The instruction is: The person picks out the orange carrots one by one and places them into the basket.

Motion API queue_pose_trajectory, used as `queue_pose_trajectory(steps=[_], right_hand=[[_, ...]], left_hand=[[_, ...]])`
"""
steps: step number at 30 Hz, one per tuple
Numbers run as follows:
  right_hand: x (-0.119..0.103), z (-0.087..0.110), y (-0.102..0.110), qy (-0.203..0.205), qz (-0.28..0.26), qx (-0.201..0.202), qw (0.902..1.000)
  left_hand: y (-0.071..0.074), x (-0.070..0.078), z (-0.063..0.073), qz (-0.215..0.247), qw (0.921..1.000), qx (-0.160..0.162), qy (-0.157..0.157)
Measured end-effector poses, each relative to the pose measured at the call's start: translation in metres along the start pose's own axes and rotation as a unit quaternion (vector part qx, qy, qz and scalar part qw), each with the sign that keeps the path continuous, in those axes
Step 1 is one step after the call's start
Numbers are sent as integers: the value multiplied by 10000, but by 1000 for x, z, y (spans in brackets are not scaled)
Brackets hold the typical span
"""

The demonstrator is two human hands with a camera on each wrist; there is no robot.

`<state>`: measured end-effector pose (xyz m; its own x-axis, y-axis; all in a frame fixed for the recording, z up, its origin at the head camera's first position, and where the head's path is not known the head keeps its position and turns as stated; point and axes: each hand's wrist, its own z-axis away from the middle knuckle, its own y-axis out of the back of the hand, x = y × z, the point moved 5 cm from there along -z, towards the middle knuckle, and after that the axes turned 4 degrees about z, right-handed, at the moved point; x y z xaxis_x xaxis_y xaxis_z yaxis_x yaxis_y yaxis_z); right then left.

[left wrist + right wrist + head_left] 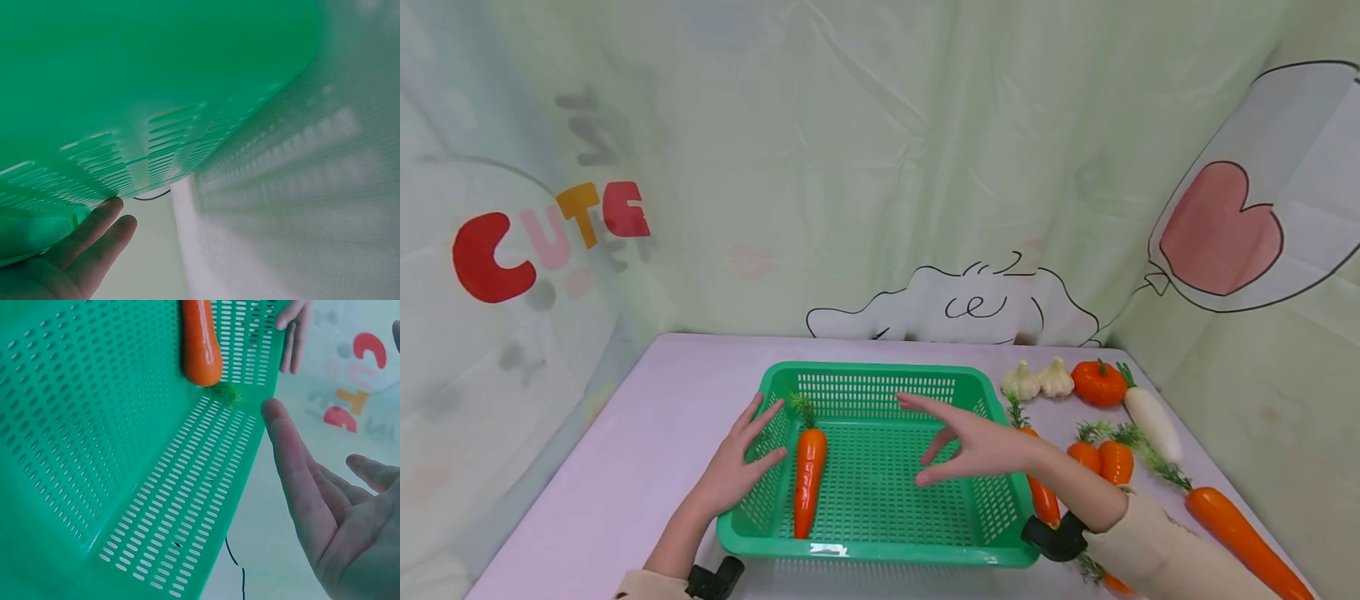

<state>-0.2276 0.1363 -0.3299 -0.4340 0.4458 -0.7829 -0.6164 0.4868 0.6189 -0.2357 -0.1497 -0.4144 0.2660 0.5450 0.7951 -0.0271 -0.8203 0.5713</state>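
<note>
A green plastic basket [887,552] with slotted walls stands on the table. Inside it, along the left side, lies an orange carrot [809,479] with its leafy top toward the back. My left hand [737,467] is at the basket's left rim, thumb over the rim and fingers extended; the left wrist view has two straight fingers [103,250] beside the outer wall. Over the right half of the basket hovers my right hand [977,442], fingers spread and thumb apart, holding nothing. In the right wrist view its palm and fingers are bare beside the basket.
Right of the basket lie a carrot [1043,496], several other orange vegetables [1116,461] and a large carrot [1243,533]. Behind them are two garlic bulbs [1021,382], a round red-orange vegetable [1097,383] and a white radish [1152,423]. A printed curtain [850,167] hangs behind the table.
</note>
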Motion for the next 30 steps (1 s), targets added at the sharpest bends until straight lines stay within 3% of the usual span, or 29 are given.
queue_pose_trajectory(steps=[15, 30], right_hand=[[6, 31, 20, 274, -66, 623, 9977], [35, 69, 42, 43, 92, 1572, 9875]], left_hand=[[0, 0, 0, -10, 10000, 5, -51], [0, 0, 0, -11, 10000, 1, -21]])
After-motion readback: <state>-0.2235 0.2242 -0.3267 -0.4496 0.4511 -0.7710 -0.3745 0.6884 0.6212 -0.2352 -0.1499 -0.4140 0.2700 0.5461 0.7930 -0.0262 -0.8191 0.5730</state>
